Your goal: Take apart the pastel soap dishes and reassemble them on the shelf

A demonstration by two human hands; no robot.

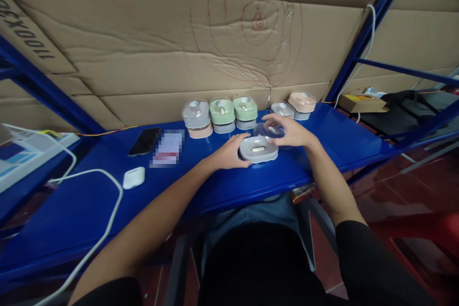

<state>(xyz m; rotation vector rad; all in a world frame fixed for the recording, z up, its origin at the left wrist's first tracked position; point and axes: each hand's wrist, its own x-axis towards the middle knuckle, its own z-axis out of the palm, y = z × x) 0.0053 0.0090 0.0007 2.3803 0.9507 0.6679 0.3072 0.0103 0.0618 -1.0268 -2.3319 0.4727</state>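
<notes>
Near the table's front edge sits a small grey oval-cornered box point(258, 155) with a white oblong piece in the middle of its top. My left hand point(231, 153) is curled round its left side, thumb at the front and fingers at the back. Just behind the box, a clear plastic lid point(263, 129) is in my right hand point(291, 131), whose fingers bend round its right side. Whether the lid touches the box or the table is unclear. Behind stand similar lidded boxes: a grey one point(196, 114), green ones point(222, 111) and, right, another grey one point(282, 109) beside a peach one point(303, 102).
On the blue table point(211, 186), left, lie a black phone point(144, 142), a blurred-out screen point(167, 148), a white earbud case point(134, 178) and a white cable point(116, 201). A cardboard wall point(143, 33) rises behind; blue metal posts point(369, 24) flank the table. A red stool point(423, 234) is lower right.
</notes>
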